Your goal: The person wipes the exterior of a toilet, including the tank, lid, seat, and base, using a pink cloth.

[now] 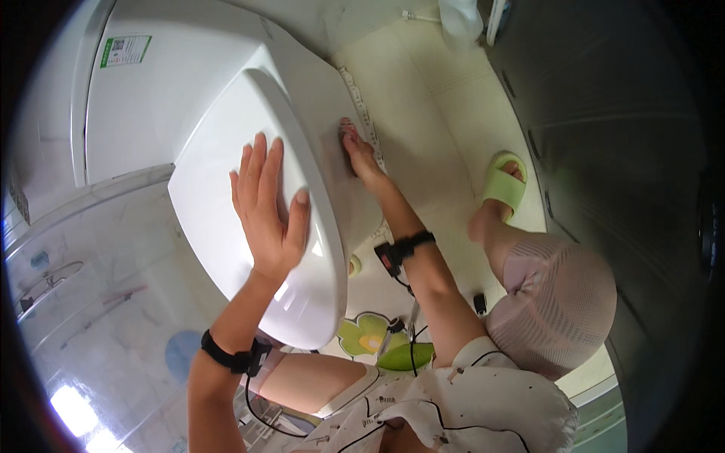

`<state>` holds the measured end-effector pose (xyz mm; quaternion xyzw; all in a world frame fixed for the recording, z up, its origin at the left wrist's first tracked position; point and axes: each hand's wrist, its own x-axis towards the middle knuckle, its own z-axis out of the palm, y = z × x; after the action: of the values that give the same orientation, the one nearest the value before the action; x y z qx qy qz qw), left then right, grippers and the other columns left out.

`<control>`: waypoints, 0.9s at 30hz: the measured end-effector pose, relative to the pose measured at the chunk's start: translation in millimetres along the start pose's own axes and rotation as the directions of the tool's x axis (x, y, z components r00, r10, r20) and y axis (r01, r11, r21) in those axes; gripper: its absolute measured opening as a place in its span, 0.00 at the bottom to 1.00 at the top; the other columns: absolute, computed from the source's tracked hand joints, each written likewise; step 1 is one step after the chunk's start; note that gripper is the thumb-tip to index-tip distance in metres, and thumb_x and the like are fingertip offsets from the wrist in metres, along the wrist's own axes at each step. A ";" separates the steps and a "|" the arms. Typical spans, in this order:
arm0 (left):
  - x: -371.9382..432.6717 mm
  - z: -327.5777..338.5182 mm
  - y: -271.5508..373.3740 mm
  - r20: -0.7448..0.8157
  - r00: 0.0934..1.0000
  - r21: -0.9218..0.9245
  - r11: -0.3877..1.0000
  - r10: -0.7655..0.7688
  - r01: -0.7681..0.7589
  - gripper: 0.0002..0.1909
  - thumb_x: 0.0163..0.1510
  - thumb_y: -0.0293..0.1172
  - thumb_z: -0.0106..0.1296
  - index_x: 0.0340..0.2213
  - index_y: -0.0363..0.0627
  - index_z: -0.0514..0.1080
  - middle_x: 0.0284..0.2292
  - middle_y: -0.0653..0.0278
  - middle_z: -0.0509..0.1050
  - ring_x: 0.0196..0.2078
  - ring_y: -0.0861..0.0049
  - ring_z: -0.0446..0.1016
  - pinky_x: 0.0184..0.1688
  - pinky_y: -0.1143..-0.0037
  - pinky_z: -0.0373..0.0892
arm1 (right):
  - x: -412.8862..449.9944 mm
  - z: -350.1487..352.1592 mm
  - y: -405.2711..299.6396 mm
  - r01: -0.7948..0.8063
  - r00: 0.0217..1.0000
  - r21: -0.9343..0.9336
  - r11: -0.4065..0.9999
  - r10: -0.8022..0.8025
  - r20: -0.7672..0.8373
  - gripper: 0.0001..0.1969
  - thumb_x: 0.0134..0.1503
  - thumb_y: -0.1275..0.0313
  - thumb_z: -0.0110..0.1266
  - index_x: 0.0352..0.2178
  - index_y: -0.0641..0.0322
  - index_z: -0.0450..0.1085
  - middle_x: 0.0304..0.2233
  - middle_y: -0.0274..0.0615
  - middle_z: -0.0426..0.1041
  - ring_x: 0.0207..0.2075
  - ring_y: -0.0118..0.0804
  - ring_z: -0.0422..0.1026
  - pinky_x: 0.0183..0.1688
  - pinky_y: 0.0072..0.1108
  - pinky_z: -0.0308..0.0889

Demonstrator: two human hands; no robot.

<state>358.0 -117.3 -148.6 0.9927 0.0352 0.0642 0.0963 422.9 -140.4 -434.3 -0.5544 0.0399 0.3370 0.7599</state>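
My left hand [263,209] lies palm down, fingers spread, on the closed white lid [209,187] of a toilet. Low against the outer side of the toilet's ceramic base [323,119], my right hand [357,147] is pressed, its fingers partly hidden around a small dark and pinkish object that I cannot make out. A black strap with a small device sits on each of my forearms. Behind the lid stands the white tank [153,90], which bears a green-edged label.
A pale tiled floor [430,136] lies beside the base. A white plastic bottle [461,22] stands at the top. My foot wears a green slipper [504,187]. A green flower-shaped mat [368,334] and a green stool seat [405,358] are below; a dark panel [612,141] rises at right.
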 end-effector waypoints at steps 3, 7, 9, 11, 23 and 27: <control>1.8 -4.9 7.3 0.015 1.000 -0.001 1.000 -0.018 0.018 0.33 0.53 0.36 0.47 0.60 0.42 0.60 0.64 0.51 0.55 0.68 0.52 0.48 0.66 0.52 0.36 | -17.0 2.4 -123.8 0.316 0.928 0.171 0.933 -0.342 0.148 0.27 0.66 0.60 0.40 0.63 0.58 0.53 0.62 0.42 0.58 0.62 0.40 0.53 0.65 0.26 0.44; 10.3 9.4 16.8 0.055 0.998 0.039 0.999 0.010 -0.013 0.33 0.58 0.44 0.43 0.60 0.35 0.59 0.63 0.45 0.55 0.67 0.48 0.50 0.66 0.53 0.39 | 30.7 -4.5 -151.6 0.570 0.769 0.248 0.784 -0.615 0.174 0.25 0.67 0.64 0.40 0.63 0.56 0.54 0.60 0.38 0.60 0.61 0.36 0.50 0.64 0.25 0.45; 10.8 6.5 14.7 0.073 0.997 0.049 0.999 -0.001 -0.003 0.33 0.58 0.44 0.43 0.60 0.35 0.59 0.63 0.44 0.55 0.67 0.48 0.49 0.66 0.54 0.39 | 58.6 4.2 -141.1 0.599 0.750 0.248 0.761 -0.642 0.160 0.23 0.67 0.63 0.40 0.62 0.55 0.56 0.60 0.37 0.60 0.60 0.38 0.50 0.64 0.26 0.45; 12.2 3.2 17.0 0.078 0.997 0.044 0.999 -0.011 0.008 0.33 0.59 0.45 0.42 0.60 0.34 0.59 0.63 0.44 0.55 0.67 0.48 0.49 0.66 0.54 0.39 | 76.4 0.7 -129.4 0.632 0.765 0.090 0.770 -0.638 0.086 0.23 0.67 0.62 0.39 0.61 0.56 0.57 0.61 0.38 0.59 0.62 0.39 0.51 0.65 0.28 0.45; 18.1 0.0 11.7 0.118 0.990 0.014 0.997 -0.075 0.074 0.35 0.48 0.35 0.47 0.58 0.36 0.62 0.63 0.45 0.56 0.68 0.52 0.48 0.67 0.54 0.36 | 95.4 1.7 -96.7 0.586 0.797 0.106 0.804 -0.595 0.105 0.26 0.66 0.62 0.41 0.62 0.60 0.53 0.62 0.45 0.57 0.62 0.46 0.53 0.64 0.30 0.49; 16.0 -0.9 9.3 0.100 0.992 0.015 0.997 -0.071 0.070 0.35 0.48 0.34 0.47 0.58 0.35 0.61 0.63 0.45 0.56 0.68 0.51 0.48 0.67 0.54 0.36 | 87.6 28.1 -198.6 0.583 0.772 0.176 0.793 -0.608 0.182 0.23 0.65 0.63 0.43 0.59 0.59 0.59 0.56 0.42 0.63 0.54 0.45 0.56 0.60 0.32 0.53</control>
<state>374.3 -124.9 -143.9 0.9933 0.0658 0.0107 0.0944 592.1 -106.4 -299.6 -0.4533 -0.2075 0.1377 0.8559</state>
